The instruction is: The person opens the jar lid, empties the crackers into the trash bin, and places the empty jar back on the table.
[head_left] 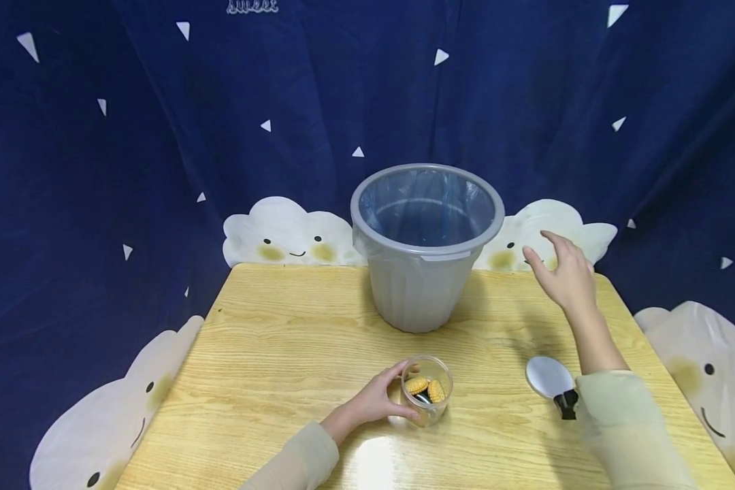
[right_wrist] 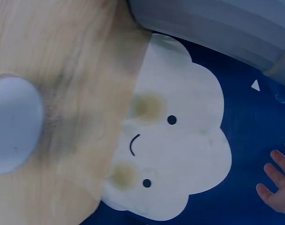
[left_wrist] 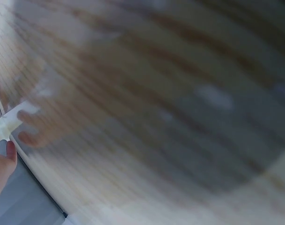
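Observation:
A clear round jar [head_left: 431,408] stands on the wooden table, holding yellow ridged pieces [head_left: 436,390] and something dark beneath them. My left hand [head_left: 376,400] holds the jar from its left side, thumb in front and fingers behind. In the air to the right of a grey bin [head_left: 416,292], my right hand [head_left: 566,273] has its thumb and fingers spread, with nothing held. The right wrist view shows the spread fingers of that hand [right_wrist: 279,185] at its right edge. The left wrist view is mostly blurred tabletop.
A thin clear bag lines the bin, which stands near the table's back edge [head_left: 294,267]. A round whitish disc [head_left: 548,376] lies at the right, below my right forearm. Close to that sleeve is a small black object [head_left: 566,404]. Dark blue cloth [head_left: 306,82] hangs behind.

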### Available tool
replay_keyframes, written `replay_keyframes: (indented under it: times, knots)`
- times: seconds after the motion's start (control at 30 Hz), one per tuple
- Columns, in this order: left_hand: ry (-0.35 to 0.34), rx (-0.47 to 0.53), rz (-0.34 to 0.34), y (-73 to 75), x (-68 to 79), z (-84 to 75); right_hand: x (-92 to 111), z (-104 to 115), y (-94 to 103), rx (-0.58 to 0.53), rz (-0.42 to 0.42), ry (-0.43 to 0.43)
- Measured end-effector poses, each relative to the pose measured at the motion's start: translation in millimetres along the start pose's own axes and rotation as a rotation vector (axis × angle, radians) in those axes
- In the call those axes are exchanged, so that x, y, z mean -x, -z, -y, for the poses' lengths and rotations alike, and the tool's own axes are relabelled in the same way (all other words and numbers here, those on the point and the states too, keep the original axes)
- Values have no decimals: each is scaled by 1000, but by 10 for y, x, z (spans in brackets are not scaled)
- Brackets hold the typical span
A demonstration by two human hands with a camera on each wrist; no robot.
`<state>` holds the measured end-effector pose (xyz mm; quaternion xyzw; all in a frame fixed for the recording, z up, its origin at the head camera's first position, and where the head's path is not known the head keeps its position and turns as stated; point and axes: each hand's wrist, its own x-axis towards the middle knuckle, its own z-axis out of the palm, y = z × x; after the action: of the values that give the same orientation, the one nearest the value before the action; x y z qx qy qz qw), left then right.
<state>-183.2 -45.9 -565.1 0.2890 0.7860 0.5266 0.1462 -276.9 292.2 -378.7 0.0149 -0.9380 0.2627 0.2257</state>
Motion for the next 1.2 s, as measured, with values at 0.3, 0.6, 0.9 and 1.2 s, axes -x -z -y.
replay_keyframes:
  times: [0.3, 0.6, 0.9, 1.2]
  knots:
    - [21, 15, 13, 6, -3, 16, -203, 167, 73, -20, 5, 28]
    - [23, 15, 14, 7, -5, 3, -382, 342, 126, 8, 32, 30]
    - [32, 21, 21, 13, -10, 8, -552, 456, 141, 55, 60, 20]
    - [48, 14, 18, 11, 3, -2, -678, 573, 134, 113, 122, 41]
